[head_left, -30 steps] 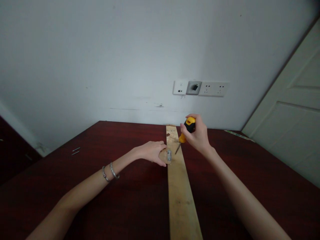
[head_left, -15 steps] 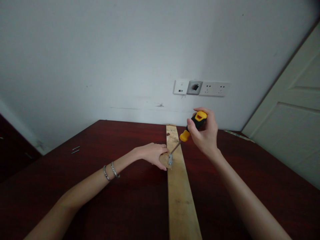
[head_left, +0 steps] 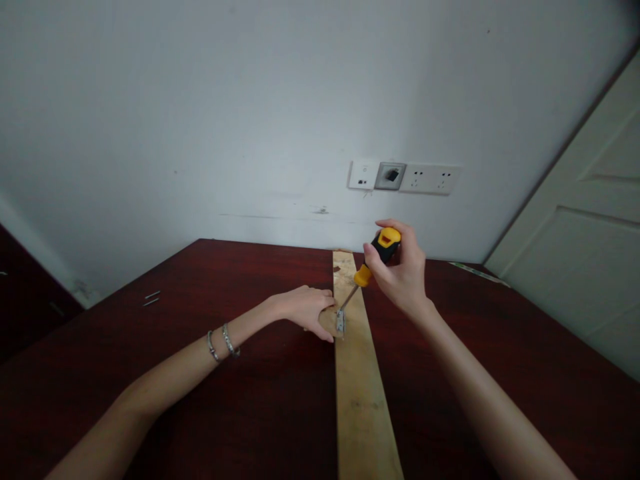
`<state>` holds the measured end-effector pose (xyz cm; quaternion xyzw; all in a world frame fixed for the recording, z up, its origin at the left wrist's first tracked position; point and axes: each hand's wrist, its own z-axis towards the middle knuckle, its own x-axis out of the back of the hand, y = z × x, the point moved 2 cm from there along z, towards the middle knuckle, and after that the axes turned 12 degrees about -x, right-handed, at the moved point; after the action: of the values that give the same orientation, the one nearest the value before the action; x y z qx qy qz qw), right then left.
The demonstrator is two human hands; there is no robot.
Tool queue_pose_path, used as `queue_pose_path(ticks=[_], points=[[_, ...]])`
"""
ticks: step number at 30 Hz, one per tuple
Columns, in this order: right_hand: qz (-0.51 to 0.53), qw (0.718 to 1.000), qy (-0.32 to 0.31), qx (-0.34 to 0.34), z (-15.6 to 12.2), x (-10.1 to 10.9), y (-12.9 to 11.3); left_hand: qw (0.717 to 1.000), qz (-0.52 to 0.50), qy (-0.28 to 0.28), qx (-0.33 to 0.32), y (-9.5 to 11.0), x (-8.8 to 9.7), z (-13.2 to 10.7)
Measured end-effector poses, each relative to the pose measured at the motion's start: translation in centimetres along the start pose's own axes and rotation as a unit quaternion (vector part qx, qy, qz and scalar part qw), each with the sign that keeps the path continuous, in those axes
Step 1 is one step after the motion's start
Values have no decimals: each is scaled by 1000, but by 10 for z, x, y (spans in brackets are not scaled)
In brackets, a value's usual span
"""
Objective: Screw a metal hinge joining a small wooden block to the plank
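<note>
My right hand (head_left: 400,267) is closed round the yellow and black handle of a screwdriver (head_left: 383,252). Its shaft slants down to the left, and the tip meets the upper end of a small metal bracket (head_left: 341,321). That bracket lies at the left edge of a long wooden plank (head_left: 357,373). My left hand (head_left: 307,310) grips a small rounded piece of wood (head_left: 327,321) against the plank's left side, thumb below and fingers above. Part of this piece is hidden under the hand.
The plank lies lengthwise on a dark red tabletop (head_left: 240,413), its far end near the white wall (head_left: 225,120). Two thin metal rods (head_left: 151,298) lie at the left. Sockets (head_left: 430,179) are on the wall, and a white door (head_left: 590,233) stands at the right.
My right hand and the screwdriver handle have shifted a little left and down, so the shaft stands somewhat steeper. The tip stays at the bracket, and my left hand keeps its place.
</note>
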<state>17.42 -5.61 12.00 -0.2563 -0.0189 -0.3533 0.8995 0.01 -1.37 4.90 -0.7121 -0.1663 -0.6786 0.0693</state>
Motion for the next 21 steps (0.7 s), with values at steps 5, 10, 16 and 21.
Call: queue_pose_path(ticks=[5,10,16,21], points=[[-5,1000,0,27,1,-2,-6,1000,4,-9,9,2,0,1],[-17,999,-4,33,0,-3,-8,1000,-1,-13,13,5,2,2],[-17,999,-9,33,0,-4,-6,1000,-4,-10,14,3,0,2],[-17,999,-10,46,0,-4,-6,1000,-5,-9,11,3,0,2]])
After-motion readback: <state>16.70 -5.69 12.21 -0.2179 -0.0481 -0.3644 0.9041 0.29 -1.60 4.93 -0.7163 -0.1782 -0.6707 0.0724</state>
